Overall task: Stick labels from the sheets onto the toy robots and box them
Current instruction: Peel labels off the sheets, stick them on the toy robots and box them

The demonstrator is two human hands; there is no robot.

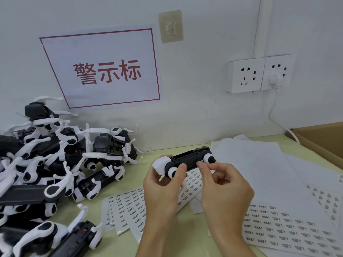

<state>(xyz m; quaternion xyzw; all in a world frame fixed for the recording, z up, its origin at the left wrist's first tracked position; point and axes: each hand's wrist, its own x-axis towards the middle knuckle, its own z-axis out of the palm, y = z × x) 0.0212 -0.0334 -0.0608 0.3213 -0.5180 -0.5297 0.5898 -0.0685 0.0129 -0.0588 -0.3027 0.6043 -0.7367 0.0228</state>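
A black-and-white toy robot (187, 160) is held above the table at the centre of the head view, belly side toward me. My left hand (163, 188) grips its left end, thumb on a white wheel joint. My right hand (222, 186) pinches at the robot's lower right edge with thumb and forefinger; whether a small label sits under the fingertips I cannot tell. Label sheets (278, 225) with rows of small printed stickers lie flat below and to the right of my hands. More label sheets (126, 206) lie under my left wrist.
A heap of black-and-white toy robots (55, 164) fills the left side of the table. A cardboard box (323, 140) stands at the right edge. Blank white sheets (259, 164) lie behind the label sheets. On the wall are a red-lettered sign (107, 71) and sockets (259, 74) with a plugged cord.
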